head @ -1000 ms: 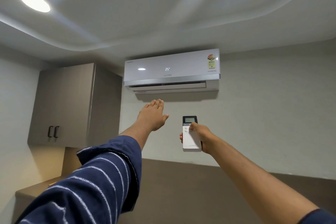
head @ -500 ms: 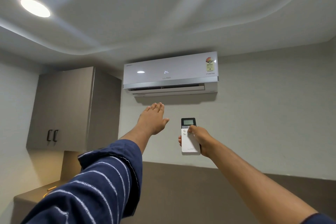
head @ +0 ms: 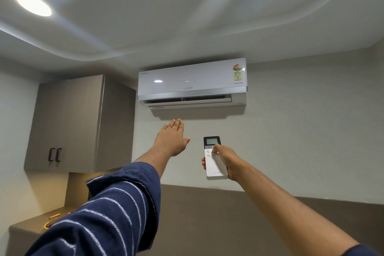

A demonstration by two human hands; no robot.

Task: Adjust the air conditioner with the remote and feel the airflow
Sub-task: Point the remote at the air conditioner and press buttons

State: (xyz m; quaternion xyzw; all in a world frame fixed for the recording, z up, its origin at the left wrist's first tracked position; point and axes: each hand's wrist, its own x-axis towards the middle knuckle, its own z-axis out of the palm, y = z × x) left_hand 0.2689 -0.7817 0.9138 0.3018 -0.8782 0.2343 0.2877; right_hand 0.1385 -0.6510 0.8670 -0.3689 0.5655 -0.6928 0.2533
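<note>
A white wall-mounted air conditioner [head: 192, 83] hangs high on the wall, its lower flap open. My left hand [head: 171, 140] is stretched up toward it, palm away from me, fingers straight and close together, holding nothing, just below the vent. My right hand [head: 225, 160] grips a white remote [head: 214, 162] with a dark screen on top, pointed at the unit. My thumb rests on the buttons under the screen. The temperature digits on the unit's front are too faint to read.
A grey wall cabinet [head: 68, 124] with two dark handles hangs left of the unit. Below it a counter [head: 27, 226] carries small yellow items. A round ceiling light [head: 33, 4] glows at top left. A brown panel [head: 207, 220] covers the lower wall.
The unit's display read 25, then 24, and now looks nearly blank. My thumb has moved slightly on the remote. Both arms stay raised; the view has tilted a little.
</note>
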